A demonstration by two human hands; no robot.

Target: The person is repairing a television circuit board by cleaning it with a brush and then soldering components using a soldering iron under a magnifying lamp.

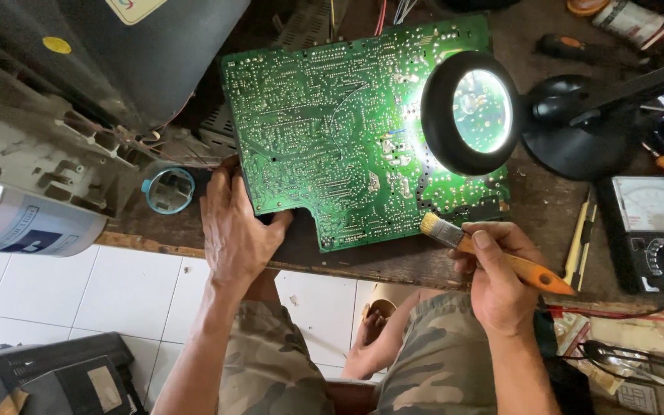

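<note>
Worn wooden surface (393, 265) under me, white tiled floor (55, 292) below its front edge. Green circuit board (347, 131) lies solder side up across the middle of the surface, one corner notched out at its near edge. My left hand (232, 223) is flat and mostly open, fingers resting on the board's near-left corner, thumb against the notch edge. My right hand (497, 280) is closed around a paintbrush (493, 256) with an orange handle; bristles point left and sit just at the board's near-right edge, close to touching, but I can't tell for sure if they make contact. Black round magnifier lamp (470, 111) is lit and hangs over the right part of the board, its black base (570, 131) just beside the board on the right. Analog multimeter (655, 230) sits at the far right, near the brush hand. Small teal-rimmed cup (169, 190) stands just left of my left hand. White cylindrical can (17, 219) at the far left edge, with a dark grey appliance casing (78, 69) behind it. Camouflage trousers (424, 361) visible at my knees. Black screwdriver handle (570, 48) lies at the top right, well apart from both hands.
</note>
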